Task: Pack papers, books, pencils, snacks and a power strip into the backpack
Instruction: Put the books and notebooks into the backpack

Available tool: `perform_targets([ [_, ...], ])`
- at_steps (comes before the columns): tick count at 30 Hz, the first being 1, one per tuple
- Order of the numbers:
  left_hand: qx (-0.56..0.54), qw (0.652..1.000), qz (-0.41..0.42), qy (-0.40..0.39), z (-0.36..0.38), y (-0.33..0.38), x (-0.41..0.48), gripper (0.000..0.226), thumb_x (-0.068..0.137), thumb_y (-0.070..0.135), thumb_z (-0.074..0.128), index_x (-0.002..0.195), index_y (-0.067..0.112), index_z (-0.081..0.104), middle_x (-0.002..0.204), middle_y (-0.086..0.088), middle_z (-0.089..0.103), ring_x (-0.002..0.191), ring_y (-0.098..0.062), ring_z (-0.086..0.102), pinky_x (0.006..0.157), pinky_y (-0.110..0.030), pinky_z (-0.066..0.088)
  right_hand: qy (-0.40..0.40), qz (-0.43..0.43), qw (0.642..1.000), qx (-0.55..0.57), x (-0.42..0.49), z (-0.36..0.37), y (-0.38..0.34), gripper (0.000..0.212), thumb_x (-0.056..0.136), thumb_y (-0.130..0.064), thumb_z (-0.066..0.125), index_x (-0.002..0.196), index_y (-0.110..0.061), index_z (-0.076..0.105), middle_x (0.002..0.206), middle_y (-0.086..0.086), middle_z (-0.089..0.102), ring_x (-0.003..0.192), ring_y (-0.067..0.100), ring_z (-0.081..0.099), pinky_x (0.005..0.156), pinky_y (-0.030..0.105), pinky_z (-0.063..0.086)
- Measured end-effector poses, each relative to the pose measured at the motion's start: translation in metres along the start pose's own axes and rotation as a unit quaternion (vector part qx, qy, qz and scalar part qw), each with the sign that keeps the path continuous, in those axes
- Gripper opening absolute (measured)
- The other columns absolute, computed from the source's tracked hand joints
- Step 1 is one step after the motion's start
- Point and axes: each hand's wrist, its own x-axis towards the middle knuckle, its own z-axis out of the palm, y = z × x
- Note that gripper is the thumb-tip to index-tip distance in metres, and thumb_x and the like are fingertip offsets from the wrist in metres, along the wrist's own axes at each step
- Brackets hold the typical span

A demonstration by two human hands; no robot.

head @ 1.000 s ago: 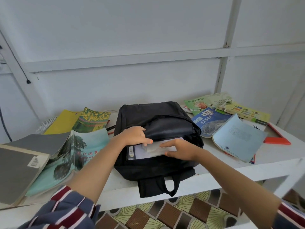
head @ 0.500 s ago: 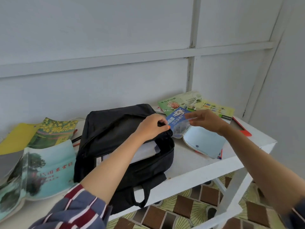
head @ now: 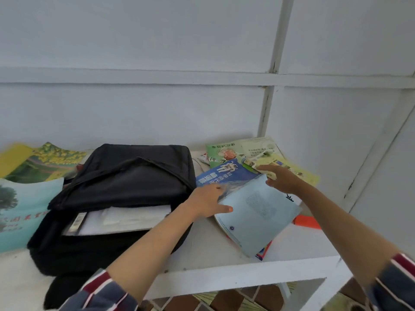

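**Both hands at the book pile**

My left hand point(head: 208, 202) lies open, fingers straight, across the blue book point(head: 226, 176) and the pale booklet point(head: 256, 212). My right hand point(head: 281, 179) is at their far edge, fingers bent; I cannot tell if it grips. Just left, the black backpack point(head: 125, 176) lies unzipped on the table point(head: 213, 250), white papers point(head: 125, 217) in its mouth.

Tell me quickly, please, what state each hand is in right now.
Left hand: open, fingers spread flat on the blue book.
Right hand: at the top edge of the pale blue booklet; grip cannot be told.
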Motion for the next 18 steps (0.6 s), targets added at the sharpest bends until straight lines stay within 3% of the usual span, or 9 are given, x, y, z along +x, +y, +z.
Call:
perform_targets([
  [2, 0.005, 1.0, -0.013, -0.008, 0.003, -0.001, 0.003, 0.074, 0.09, 0.053, 0.049, 0.149, 0.016, 0.022, 0.156, 0.001, 0.02, 0.141, -0.019, 0.024, 0.112, -0.035, 0.027, -0.021, -0.01, 1.0, -0.012, 0.01, 0.005, 0.008, 0.053, 0.088, 0.003, 0.054, 0.137, -0.013, 0.045, 0.138, 0.005, 0.049, 0.119, 0.022, 0.047, 0.085, 0.016, 0.029],
  [4, -0.004, 1.0, -0.022, -0.011, 0.005, -0.004, 0.005, 0.068, 0.09, 0.05, 0.052, 0.146, 0.019, 0.03, 0.153, 0.001, 0.03, 0.136, -0.019, 0.034, 0.107, -0.033, 0.032, -0.028, -0.019, 0.999, -0.017, 0.017, 0.008, 0.013, 0.049, 0.088, 0.001, 0.055, 0.134, -0.011, 0.049, 0.14, 0.006, 0.046, 0.126, 0.024, 0.044, 0.088, 0.019, 0.031],
  [7, -0.043, 0.999, -0.031, -0.007, 0.007, -0.008, 0.006, 0.059, 0.089, 0.045, 0.056, 0.141, 0.024, 0.04, 0.141, 0.002, 0.048, 0.122, -0.019, 0.049, 0.099, -0.032, 0.04, -0.018, -0.043, 0.999, -0.018, 0.024, 0.012, 0.021, 0.035, 0.086, 0.0, 0.059, 0.119, -0.009, 0.062, 0.126, 0.01, 0.057, 0.114, 0.024, 0.05, 0.084, 0.021, 0.033],
  [10, -0.101, 0.994, -0.034, 0.0, 0.007, -0.01, 0.006, 0.059, 0.088, 0.036, 0.06, 0.142, 0.029, 0.039, 0.138, 0.004, 0.051, 0.119, -0.016, 0.051, 0.098, -0.031, 0.043, 0.012, -0.056, 0.998, 0.009, 0.027, 0.016, 0.027, 0.023, 0.084, 0.0, 0.063, 0.105, -0.007, 0.067, 0.105, 0.008, 0.061, 0.099, 0.023, 0.054, 0.071, 0.018, 0.035],
  [12, -0.149, 0.988, -0.031, -0.002, 0.003, -0.012, 0.004, 0.061, 0.087, 0.028, 0.061, 0.143, 0.031, 0.036, 0.14, 0.006, 0.049, 0.125, -0.013, 0.048, 0.102, -0.032, 0.042, 0.024, -0.066, 0.997, 0.033, 0.027, 0.016, 0.028, 0.019, 0.082, 0.002, 0.065, 0.099, -0.005, 0.068, 0.098, 0.004, 0.06, 0.094, 0.021, 0.054, 0.066, 0.008, 0.034],
  [13, -0.166, 0.986, -0.026, -0.005, 0.0, -0.013, 0.003, 0.063, 0.087, 0.024, 0.061, 0.144, 0.03, 0.034, 0.143, 0.007, 0.046, 0.128, -0.012, 0.045, 0.104, -0.032, 0.039, 0.029, -0.076, 0.996, 0.043, 0.027, 0.014, 0.027, 0.019, 0.081, 0.002, 0.066, 0.098, -0.004, 0.068, 0.097, 0.003, 0.061, 0.093, 0.019, 0.054, 0.068, 0.006, 0.035],
  [15, -0.197, 0.98, -0.013, -0.005, -0.007, -0.015, 0.0, 0.064, 0.088, 0.018, 0.061, 0.144, 0.029, 0.033, 0.146, 0.007, 0.041, 0.131, -0.011, 0.042, 0.106, -0.028, 0.036, 0.039, -0.097, 0.99, 0.093, 0.027, 0.009, 0.025, 0.019, 0.08, 0.005, 0.067, 0.095, -0.006, 0.069, 0.095, 0.003, 0.062, 0.092, 0.018, 0.056, 0.078, 0.015, 0.04],
  [16, -0.223, 0.975, -0.008, -0.001, -0.012, -0.016, -0.002, 0.064, 0.088, 0.015, 0.06, 0.144, 0.029, 0.033, 0.146, 0.006, 0.041, 0.13, -0.011, 0.043, 0.105, -0.026, 0.037, 0.04, -0.106, 0.984, 0.135, 0.027, 0.005, 0.023, 0.02, 0.08, 0.007, 0.066, 0.092, -0.009, 0.068, 0.093, 0.004, 0.063, 0.091, 0.018, 0.058, 0.082, 0.021, 0.042],
  [18, -0.29, 0.957, 0.002, 0.02, -0.02, -0.016, -0.007, 0.068, 0.087, 0.008, 0.059, 0.143, 0.034, 0.032, 0.141, 0.004, 0.048, 0.127, -0.012, 0.047, 0.099, -0.023, 0.039, 0.041, -0.121, 0.971, 0.201, 0.023, -0.006, 0.016, 0.028, 0.08, 0.012, 0.062, 0.089, -0.014, 0.066, 0.09, 0.0, 0.064, 0.087, 0.01, 0.061, 0.082, 0.02, 0.046],
])
